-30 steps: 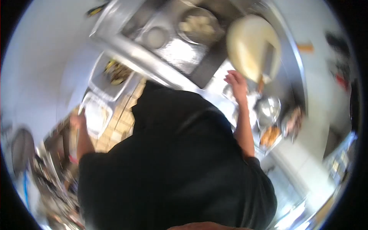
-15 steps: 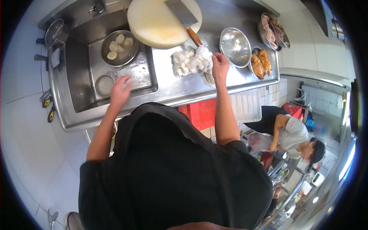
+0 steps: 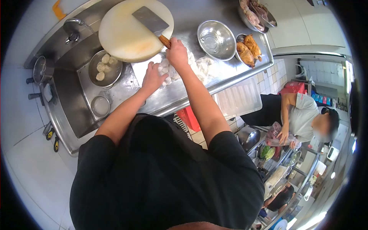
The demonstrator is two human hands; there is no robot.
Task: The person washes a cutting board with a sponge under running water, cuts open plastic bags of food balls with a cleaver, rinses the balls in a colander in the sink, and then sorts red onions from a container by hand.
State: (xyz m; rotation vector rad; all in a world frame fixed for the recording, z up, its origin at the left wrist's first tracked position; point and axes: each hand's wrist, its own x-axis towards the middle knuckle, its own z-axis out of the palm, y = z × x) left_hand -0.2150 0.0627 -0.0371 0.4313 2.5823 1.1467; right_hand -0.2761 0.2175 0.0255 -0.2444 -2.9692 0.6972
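My right hand is closed at the lower end of the cleaver's wooden handle; whether it grips the handle or the plastic below is unclear. The blade lies flat on the round cutting board. My left hand, fingers bent, rests against the near left side of the bag of white balls. A second clear bag lies to the right on the steel counter. An empty steel bowl stands beyond it.
In the sink on the left are a pan with pale pieces and a small bowl. Browned poultry and raw meat sit at the counter's right. A co-worker holds a bag. A plastic tray juts out below the counter.
My left hand has moved from above the sink to the bag of white balls. My right hand has shifted left to the cleaver's handle end. The view has turned and shifted.
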